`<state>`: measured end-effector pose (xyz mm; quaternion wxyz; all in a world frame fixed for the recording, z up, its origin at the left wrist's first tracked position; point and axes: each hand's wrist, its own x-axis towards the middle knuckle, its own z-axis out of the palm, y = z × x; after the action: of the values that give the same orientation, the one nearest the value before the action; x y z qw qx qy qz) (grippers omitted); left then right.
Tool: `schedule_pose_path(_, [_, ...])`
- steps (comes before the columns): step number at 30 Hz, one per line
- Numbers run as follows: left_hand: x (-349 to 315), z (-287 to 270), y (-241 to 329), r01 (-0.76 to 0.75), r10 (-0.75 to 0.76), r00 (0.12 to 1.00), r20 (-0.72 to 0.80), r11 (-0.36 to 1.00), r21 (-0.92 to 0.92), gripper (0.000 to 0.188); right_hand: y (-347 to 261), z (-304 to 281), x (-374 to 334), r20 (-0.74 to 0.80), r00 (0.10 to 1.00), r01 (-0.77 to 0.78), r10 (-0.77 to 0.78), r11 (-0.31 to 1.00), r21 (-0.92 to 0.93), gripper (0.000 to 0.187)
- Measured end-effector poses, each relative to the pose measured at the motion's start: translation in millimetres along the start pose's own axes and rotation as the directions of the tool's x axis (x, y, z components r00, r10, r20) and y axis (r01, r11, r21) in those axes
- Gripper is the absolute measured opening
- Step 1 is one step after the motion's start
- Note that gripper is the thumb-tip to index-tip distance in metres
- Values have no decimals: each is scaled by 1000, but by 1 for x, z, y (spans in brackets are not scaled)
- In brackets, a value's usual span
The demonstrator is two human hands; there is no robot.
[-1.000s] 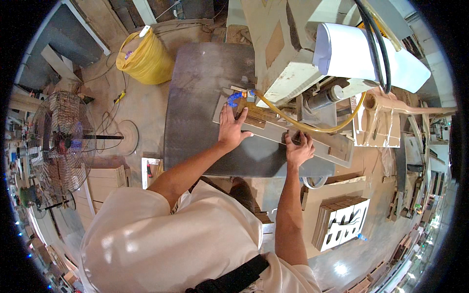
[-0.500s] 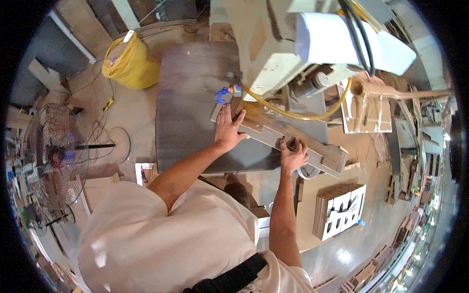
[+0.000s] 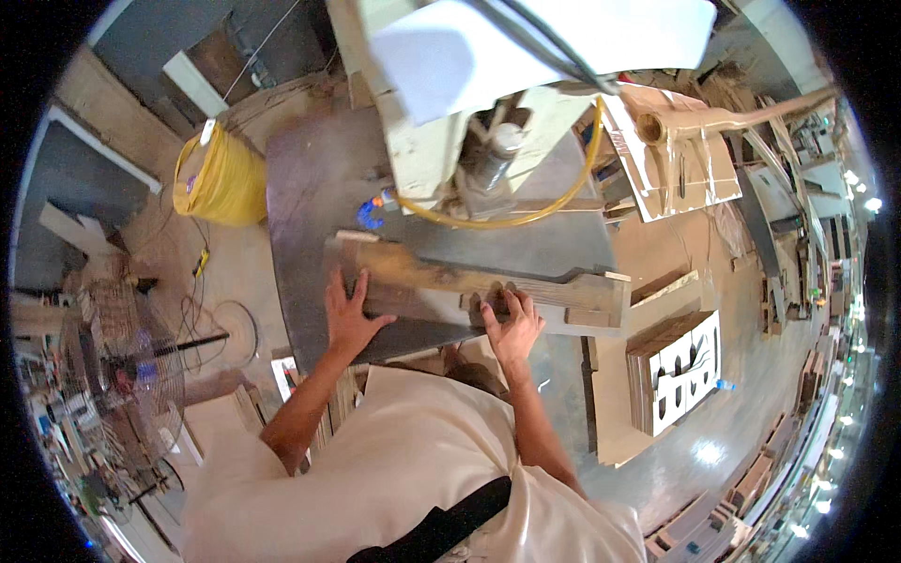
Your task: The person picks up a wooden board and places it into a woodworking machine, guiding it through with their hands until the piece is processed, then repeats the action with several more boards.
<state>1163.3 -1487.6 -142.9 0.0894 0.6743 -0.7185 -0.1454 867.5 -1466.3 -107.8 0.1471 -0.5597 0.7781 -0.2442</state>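
The wooden board (image 3: 427,273) is laid lengthwise across the dark surface (image 3: 305,192), on the near side of the machine's blue jointed nozzle (image 3: 372,214), and its right end appears to be carried past the surface's edge. The left hand (image 3: 349,321) is spread wide, with thumb well apart from fingers, and is set against the near side of the board's left end. The right hand (image 3: 514,335) is bent over the near edge right of the middle, its fingers curled and its thumb apart; whether anything is pinched beneath them cannot be told. For good control, the board is best pressed flat with even weight from both hands, so that the overhanging end is not allowed to tip or swing. A paler panel (image 3: 422,305) is seen along the near side, and its alignment with the board should be checked by touch, since a slip there would probably be hard to notice. Any turning is better done slowly, with the fingertips kept on the near side, well away from the machine head (image 3: 436,159), and with the yellow hose (image 3: 526,223) left unsnagged.
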Motion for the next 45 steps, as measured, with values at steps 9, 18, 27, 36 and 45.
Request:
schedule_pose_path(9, [-24, 4, -4, 67, -68, 992, -109, 998, -10, 109, 16, 26, 174, 150, 931, 365, -334, 882, -300, 54])
schedule_pose_path(18, [-36, -8, 5, 222, -228, 972, -56, 971, -85, 110, 58, -47, 217, -37, 919, 359, -392, 873, -330, 27])
schedule_pose_path(27, [-33, -3, 3, 230, -232, 972, -31, 972, -52, 109, 252, -200, 86, -496, 475, -73, 727, 594, 801, 9])
schedule_pose_path(36, [-20, -16, 12, 192, -192, 981, 11, 981, -28, 109, 303, -14, -109, -105, -6, -314, 994, 97, 945, 6])
schedule_pose_path(45, [-21, -19, 8, 217, -218, 975, 44, 976, 14, 111, 379, -59, -26, -148, 105, -186, 983, 165, 969, 16])
